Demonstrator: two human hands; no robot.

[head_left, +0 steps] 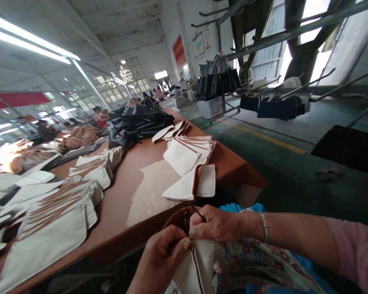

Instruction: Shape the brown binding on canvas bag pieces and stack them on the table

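A white piece with a brown strip [199,261] rests in my lap, below the table's front edge. My left hand [168,249] pinches its upper end, thumb and fingers pressed together. Close against it, my right hand [210,222] is closed at the same spot, and a thin dark object sticks out between its fingers; what it is cannot be made out. On the table just beyond my hands lies a folded white piece with a brown band [205,181]. Behind that is a fanned stack of white pieces with brown edges [184,153].
On the brown table [122,175] are a cardboard sheet [155,188], rows of white pieces [58,220] at left and a black pile [141,122] farther back. Racks with hanging black bags [217,79] stand at right. People sit in the background.
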